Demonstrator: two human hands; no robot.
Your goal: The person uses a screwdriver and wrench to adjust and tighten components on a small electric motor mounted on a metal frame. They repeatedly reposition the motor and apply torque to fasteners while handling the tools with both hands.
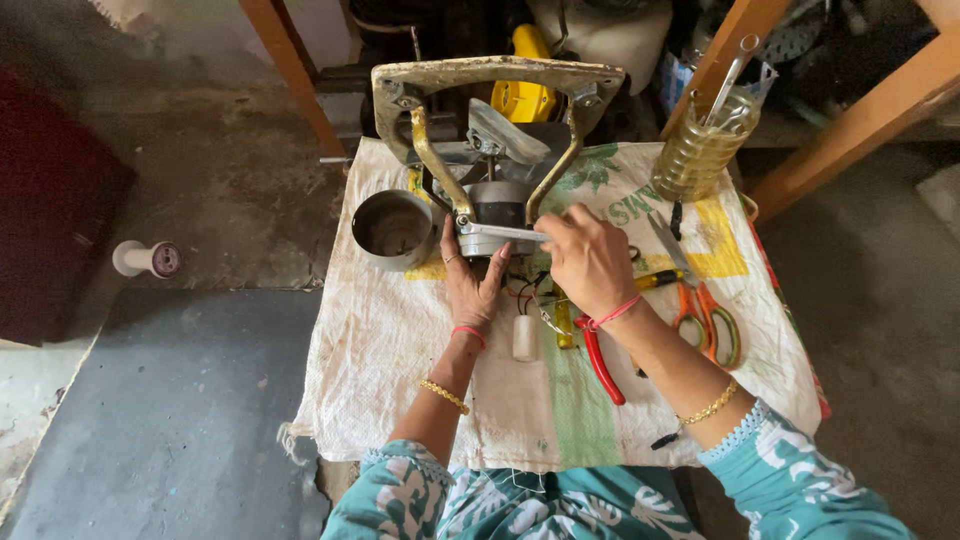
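A grey metal motor body [497, 205] sits under a worn metal puller frame [497, 78] with two brass-coloured arms on the cloth-covered table [380, 350]. My left hand [470, 275] presses against the motor's front left side, fingers up. My right hand [588, 258] grips a thin metal bar [500, 232] laid across the motor's front. Coloured wires [520, 292] hang below the motor, and a small white cylinder [525, 338] lies under them.
A round metal cup [392, 230] stands left of the motor. Red-handled pliers [598, 358], orange scissors [705, 318] and a yellow-handled screwdriver [655, 280] lie at right. A plastic bottle of yellowish liquid [703, 150] stands at back right. A white spool [145, 259] lies on the floor.
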